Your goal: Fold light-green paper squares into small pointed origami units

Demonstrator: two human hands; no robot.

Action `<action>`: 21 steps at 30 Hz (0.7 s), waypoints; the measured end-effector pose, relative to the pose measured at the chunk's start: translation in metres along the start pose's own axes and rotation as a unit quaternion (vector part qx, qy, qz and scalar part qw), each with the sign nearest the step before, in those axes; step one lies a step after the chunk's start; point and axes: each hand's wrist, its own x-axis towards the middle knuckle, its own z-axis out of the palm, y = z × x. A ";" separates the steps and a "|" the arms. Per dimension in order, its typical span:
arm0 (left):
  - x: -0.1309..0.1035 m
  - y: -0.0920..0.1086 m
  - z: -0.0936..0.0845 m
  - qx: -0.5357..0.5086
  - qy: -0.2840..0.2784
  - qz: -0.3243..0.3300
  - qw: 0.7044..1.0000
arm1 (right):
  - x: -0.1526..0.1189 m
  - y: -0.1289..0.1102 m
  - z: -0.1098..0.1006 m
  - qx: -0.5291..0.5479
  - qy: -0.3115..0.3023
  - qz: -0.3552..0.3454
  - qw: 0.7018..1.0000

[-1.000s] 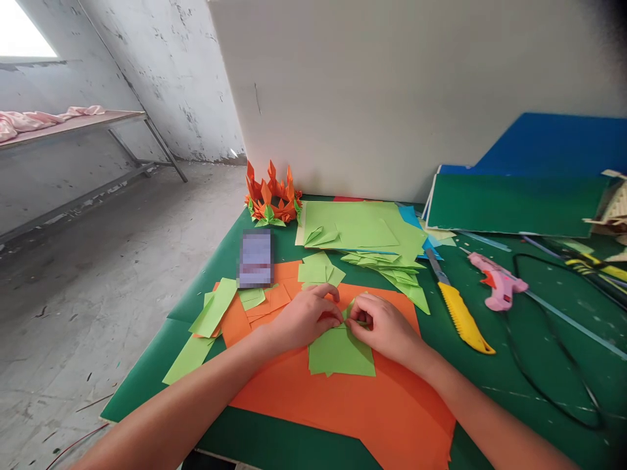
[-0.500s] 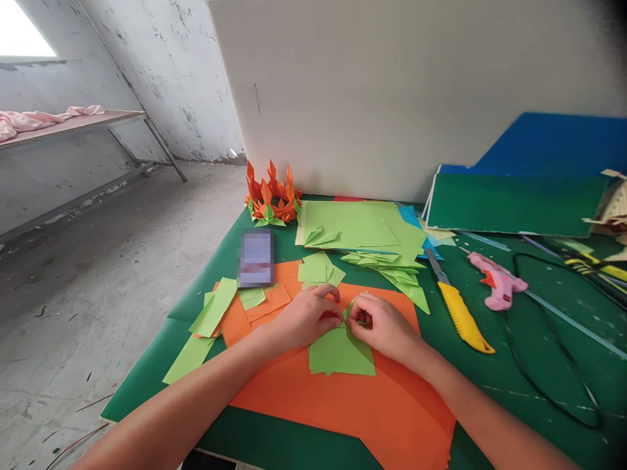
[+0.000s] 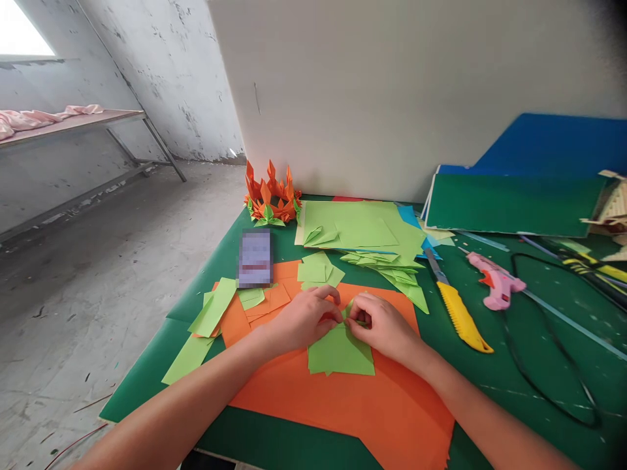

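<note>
My left hand and my right hand meet over a stack of green paper squares on a large orange sheet. Both have bent fingers, with thumbs and fingertips pinched on a small green paper piece, mostly hidden between them. Beyond my hands are more green squares. To the left, green strips and orange pieces overlap. Folded green papers are piled at the back right of my hands.
An orange and green paper crown stands at the back edge of the green table. A blurred phone-like object lies near it. On the right are a yellow cutter, a pink glue gun with black cable, and leaning boards.
</note>
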 end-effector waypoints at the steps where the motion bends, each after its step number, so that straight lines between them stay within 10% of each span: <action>1: 0.000 0.000 0.000 0.002 -0.001 0.000 1.000 | 0.000 0.000 0.000 0.000 -0.001 0.000 1.000; 21: -0.001 0.003 0.002 0.025 0.011 0.015 1.000 | -0.001 0.001 -0.002 0.021 0.001 0.001 1.000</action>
